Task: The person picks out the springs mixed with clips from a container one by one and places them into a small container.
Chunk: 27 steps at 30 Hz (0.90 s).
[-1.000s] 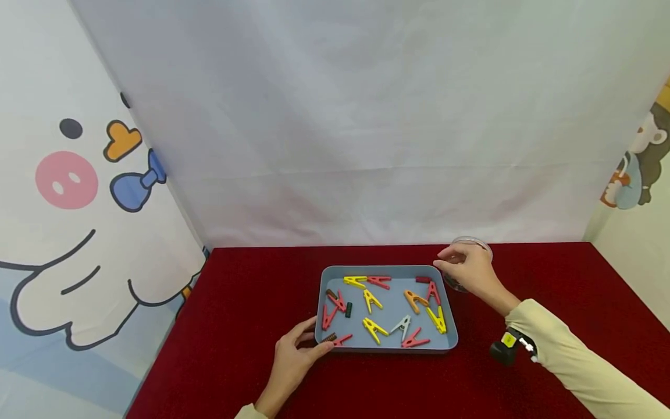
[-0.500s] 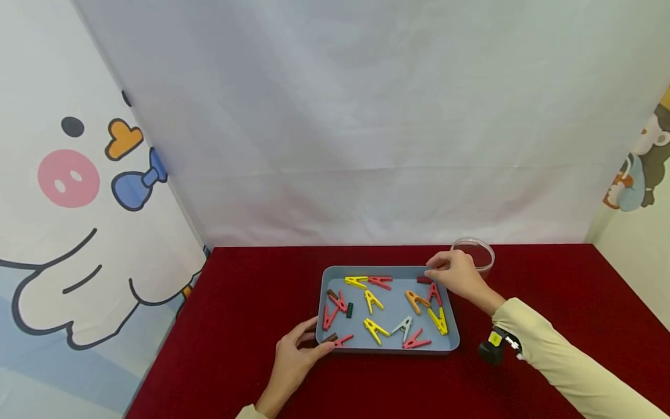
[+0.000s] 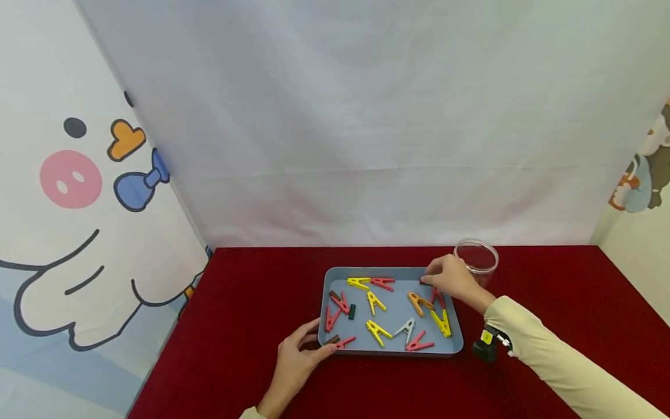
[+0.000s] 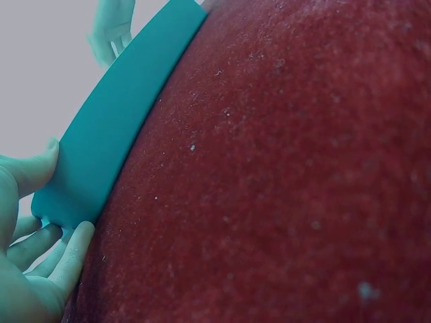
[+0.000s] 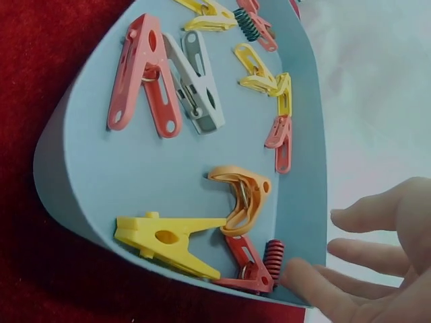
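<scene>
A shallow blue-grey tray (image 3: 389, 353) holds several clothespins in yellow, red, orange and pale grey, such as the orange clothespin (image 3: 420, 303), along with coil springs. My left hand (image 3: 296, 359) grips its near left corner, thumb at the front rim and fingers against the side. At the far right corner my right hand (image 3: 454, 276) reaches over the rim, fingers parted. In the right wrist view, one fingertip is close beside a dark red spring (image 5: 273, 259); whether it touches cannot be told. A red clothespin (image 5: 248, 268) and yellow clothespin (image 5: 168, 243) lie near.
Behind my right hand stands a clear round jar (image 3: 477, 256), partly hidden by the hand; its contents are unclear. A dark red cloth (image 3: 251, 297) covers the table. A white curtain (image 3: 366, 128) hangs at the back, and a cartoon-printed sheet (image 3: 78, 233) at the left.
My right hand has moved left from the jar to the tray's far right corner and over the dark red spring. My left hand stays on the tray.
</scene>
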### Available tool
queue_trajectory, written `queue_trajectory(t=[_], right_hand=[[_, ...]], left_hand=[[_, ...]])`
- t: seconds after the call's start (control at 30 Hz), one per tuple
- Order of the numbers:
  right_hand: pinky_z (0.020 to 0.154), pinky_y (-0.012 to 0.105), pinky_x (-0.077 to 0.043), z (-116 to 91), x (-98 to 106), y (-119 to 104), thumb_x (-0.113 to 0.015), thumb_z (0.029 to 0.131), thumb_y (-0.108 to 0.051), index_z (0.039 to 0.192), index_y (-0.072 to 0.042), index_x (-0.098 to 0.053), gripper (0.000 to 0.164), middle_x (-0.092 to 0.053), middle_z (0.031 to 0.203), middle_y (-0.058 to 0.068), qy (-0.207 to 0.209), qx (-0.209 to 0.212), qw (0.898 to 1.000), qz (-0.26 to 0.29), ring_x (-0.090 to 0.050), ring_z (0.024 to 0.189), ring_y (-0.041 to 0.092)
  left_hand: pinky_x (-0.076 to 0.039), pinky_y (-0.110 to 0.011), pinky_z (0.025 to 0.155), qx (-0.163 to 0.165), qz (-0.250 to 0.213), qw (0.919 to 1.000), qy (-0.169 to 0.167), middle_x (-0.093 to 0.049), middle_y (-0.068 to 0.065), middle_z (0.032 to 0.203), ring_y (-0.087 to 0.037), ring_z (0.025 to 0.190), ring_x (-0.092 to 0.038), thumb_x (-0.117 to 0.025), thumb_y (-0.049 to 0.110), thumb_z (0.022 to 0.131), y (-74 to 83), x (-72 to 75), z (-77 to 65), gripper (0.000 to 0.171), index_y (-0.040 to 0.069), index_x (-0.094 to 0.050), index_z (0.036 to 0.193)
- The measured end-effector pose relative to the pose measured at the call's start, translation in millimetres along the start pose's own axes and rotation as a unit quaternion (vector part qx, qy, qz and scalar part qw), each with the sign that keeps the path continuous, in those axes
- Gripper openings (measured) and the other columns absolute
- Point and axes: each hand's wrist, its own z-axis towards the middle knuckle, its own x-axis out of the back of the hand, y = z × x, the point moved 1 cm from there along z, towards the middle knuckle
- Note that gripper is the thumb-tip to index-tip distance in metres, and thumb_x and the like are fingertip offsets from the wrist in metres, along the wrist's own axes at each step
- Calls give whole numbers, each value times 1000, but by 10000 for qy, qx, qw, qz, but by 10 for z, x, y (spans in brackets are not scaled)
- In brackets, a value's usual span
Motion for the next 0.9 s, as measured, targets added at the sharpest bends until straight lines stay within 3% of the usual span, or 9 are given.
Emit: queue_trajectory(t=[0.2,0.33,0.73,0.9], right_hand=[[58,33,-51,0,-37,-29,-71,81,-12,81,1,-71,12,-66,74,6,48,57,10000,-30,-57,65,17],[55,31,-50,11,-66,-58,-70,81,-11,80,1,-71,12,-66,72,6,27,84,10000,33,-56,59,15],[64,35,-53,46,-167,-68,-71,82,-9,87,2,-72,12,-69,81,9,-65,154,9998,51,-60,72,19],[62,34,-54,55,-199,-62,-71,81,-7,86,2,-72,11,-68,80,9,40,70,10000,16,-59,66,17]], left_hand=[[-53,-23,67,-90,17,9999,48,-61,-15,118,-24,95,-64,-82,22,74,-204,-14,54,61,9,-59,128],[-53,-24,68,-156,21,9998,82,-62,-13,116,-23,95,-63,-83,24,73,-210,-8,56,60,11,-60,127],[-54,-24,67,-190,100,9997,98,-62,-12,116,-23,94,-64,-82,26,74,-213,-5,60,60,10,-60,127],[-53,-24,69,-169,142,9997,70,-62,-11,116,-22,96,-63,-82,26,75,-220,-3,65,59,11,-60,128]])
